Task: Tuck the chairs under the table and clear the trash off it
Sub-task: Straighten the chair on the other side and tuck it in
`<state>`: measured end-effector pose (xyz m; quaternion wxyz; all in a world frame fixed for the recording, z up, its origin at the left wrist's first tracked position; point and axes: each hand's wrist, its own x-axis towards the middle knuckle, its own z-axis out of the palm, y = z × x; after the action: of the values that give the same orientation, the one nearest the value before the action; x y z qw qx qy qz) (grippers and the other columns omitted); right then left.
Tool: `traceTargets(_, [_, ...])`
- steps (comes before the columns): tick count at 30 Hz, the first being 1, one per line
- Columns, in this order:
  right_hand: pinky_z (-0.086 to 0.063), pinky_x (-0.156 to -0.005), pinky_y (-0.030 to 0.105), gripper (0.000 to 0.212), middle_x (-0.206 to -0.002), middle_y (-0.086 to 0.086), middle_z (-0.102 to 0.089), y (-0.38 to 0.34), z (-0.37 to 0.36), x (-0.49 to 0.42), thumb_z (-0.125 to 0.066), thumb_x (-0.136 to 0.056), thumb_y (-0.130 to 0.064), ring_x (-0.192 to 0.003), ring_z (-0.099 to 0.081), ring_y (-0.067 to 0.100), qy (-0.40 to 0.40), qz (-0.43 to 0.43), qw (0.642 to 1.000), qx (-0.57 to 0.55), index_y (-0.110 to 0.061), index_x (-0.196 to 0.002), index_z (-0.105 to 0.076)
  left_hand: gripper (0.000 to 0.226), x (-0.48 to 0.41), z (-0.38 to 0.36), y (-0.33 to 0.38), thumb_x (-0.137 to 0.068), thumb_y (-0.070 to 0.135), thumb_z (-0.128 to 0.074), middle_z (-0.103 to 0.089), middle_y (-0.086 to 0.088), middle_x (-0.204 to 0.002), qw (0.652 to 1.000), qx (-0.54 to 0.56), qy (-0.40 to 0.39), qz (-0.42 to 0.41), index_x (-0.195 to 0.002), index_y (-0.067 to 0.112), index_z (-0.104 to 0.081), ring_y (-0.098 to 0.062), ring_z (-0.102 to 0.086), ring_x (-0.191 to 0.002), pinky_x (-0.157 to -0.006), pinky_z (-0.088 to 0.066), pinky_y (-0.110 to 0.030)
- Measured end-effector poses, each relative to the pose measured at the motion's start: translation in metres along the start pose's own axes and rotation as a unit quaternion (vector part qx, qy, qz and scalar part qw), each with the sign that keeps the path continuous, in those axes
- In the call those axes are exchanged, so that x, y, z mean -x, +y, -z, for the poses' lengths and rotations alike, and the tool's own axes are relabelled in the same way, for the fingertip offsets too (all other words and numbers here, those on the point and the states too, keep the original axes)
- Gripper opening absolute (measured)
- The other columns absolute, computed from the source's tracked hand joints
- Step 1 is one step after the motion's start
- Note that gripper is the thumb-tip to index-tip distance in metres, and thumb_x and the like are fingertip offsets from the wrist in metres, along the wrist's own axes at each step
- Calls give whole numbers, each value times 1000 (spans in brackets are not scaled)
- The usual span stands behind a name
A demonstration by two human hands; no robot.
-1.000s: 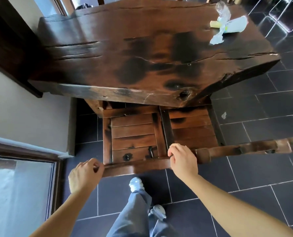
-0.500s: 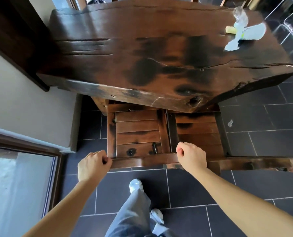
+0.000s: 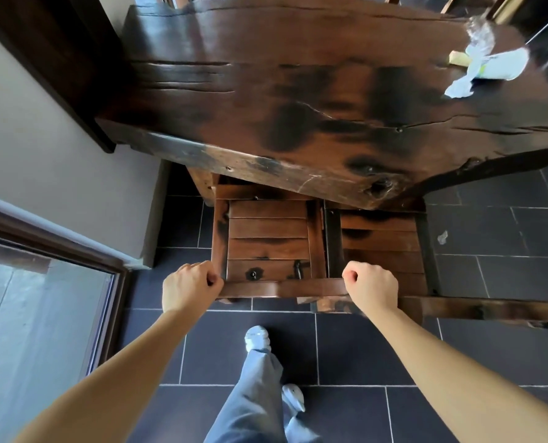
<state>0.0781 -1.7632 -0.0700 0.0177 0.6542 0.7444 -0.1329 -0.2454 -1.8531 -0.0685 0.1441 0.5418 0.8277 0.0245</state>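
Observation:
A dark slab-wood table [image 3: 314,91] fills the upper view. Below its near edge stand two slatted wooden chairs side by side. The left chair [image 3: 268,238] has its seat partly under the tabletop. My left hand [image 3: 188,287] is closed on the left end of its top back rail, and my right hand [image 3: 372,287] is closed on the right end. The right chair [image 3: 381,238] sits beside it, its back rail reaching off to the right. Trash [image 3: 487,67], crumpled white paper, clear plastic and a yellowish piece, lies at the table's far right.
A grey wall [image 3: 42,148] and a glass door with a brown frame [image 3: 42,298] close off the left. The floor is dark tile [image 3: 506,238], with a small white scrap [image 3: 443,237] beside the right chair. My legs and shoes [image 3: 260,372] are below.
Both hands have pushed the left chair forward, so more of its seat is under the tabletop. I have stepped closer, and the trash has shifted to the view's right.

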Motion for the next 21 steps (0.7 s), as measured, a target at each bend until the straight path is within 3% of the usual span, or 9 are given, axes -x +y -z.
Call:
traceTargets(4, [-35, -52, 16, 20, -82, 0, -70, -1, 4, 10, -48, -95, -24, -61, -52, 12, -25, -12, 1000, 7, -24, -89, -68, 18, 0, 2, -2, -78, 36, -60, -56, 7, -63, 1000, -6, -9, 1, -64, 26, -55, -19, -53, -64, -55, -36, -27])
traceTargets(8, [-23, -46, 17, 20, -80, -1, -70, -4, 0, 28, -48, -95, -21, -58, -46, 15, -12, -13, 999, 28, -26, -86, -65, 19, 0, -2, -6, -78, 38, -59, -56, 7, -61, 1000, -17, -9, 3, -65, 25, -57, -19, -53, -61, -53, -35, -28])
traceTargets(16, [-37, -50, 13, 16, -81, -4, -70, -5, -2, 21, -57, -89, -16, -64, -61, 13, -3, -9, 1000, -12, -26, -83, -68, 23, -4, -4, -7, -78, 42, -61, -53, 6, -58, 999, -32, -9, 4, -62, 27, -55, -20, -49, -56, -50, -30, -26])
traceTargets(21, [-27, -50, 13, 20, -84, -4, -70, -1, 4, -3, -53, -92, -17, -64, -56, 12, 13, 5, 1000, 4, -26, -86, -69, 22, -16, -2, 7, -79, 42, -60, -55, 6, -58, 998, 16, -1, 65, -63, 28, -57, -20, -51, -57, -52, -33, -26])
